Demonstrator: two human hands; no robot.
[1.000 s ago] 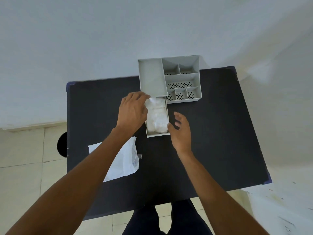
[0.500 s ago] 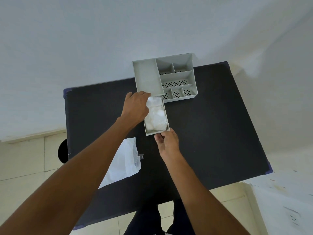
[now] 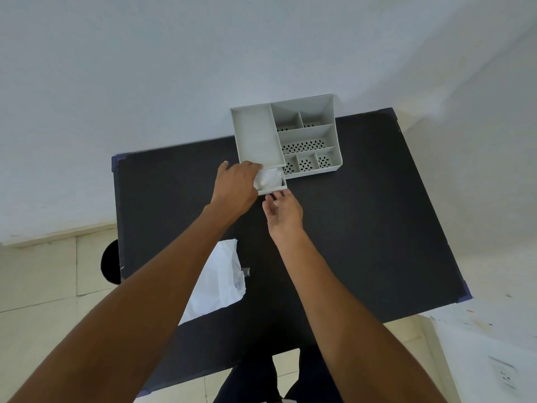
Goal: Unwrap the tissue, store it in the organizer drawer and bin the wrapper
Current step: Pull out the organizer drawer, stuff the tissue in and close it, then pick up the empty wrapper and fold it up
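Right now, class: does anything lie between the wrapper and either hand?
The left forearm crosses over the wrapper; nothing else visibly covers it. Both hands, left and right, are at the drawer.

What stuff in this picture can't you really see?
- Tissue: head view; mostly hidden inside the nearly shut drawer, under the organizer top and left hand.
- Left fingertips: curled out of sight behind the hand.
- Wrapper: its left part is covered by the left forearm.
- Dark round thing on the floor: cut off by the table edge.
- Right hand: touching the drawer front or not, unclear.
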